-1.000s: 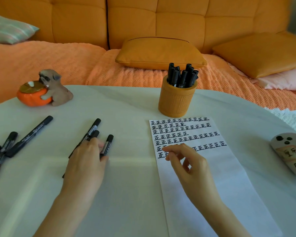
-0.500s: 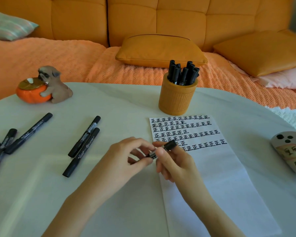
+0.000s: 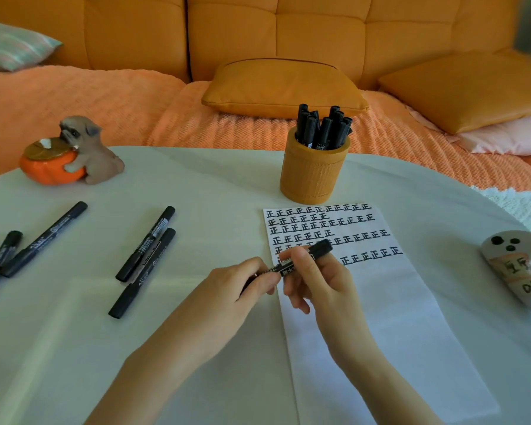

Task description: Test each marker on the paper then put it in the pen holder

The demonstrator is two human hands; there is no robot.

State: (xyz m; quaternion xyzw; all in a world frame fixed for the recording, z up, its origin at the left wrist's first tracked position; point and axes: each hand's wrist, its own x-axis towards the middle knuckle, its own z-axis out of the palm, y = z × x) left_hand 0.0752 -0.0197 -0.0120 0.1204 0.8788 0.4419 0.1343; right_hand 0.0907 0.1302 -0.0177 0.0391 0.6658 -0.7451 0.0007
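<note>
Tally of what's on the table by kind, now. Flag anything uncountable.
Loose markers, lying apart: 3
Held marker: 1
Pen holder: 1
Paper: 1
Figurines: 2
Total: 8, excluding holder markers and the left-edge pile, too bunched to count.

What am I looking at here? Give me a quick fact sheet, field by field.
Held marker: black, over the paper, near its left edge
Left hand: pinches its near end
Right hand: curled round its middle
Paper marks: rows of black characters up top
Pen holder: orange, with stored markers inside
Loose markers: on the table, left side
</note>
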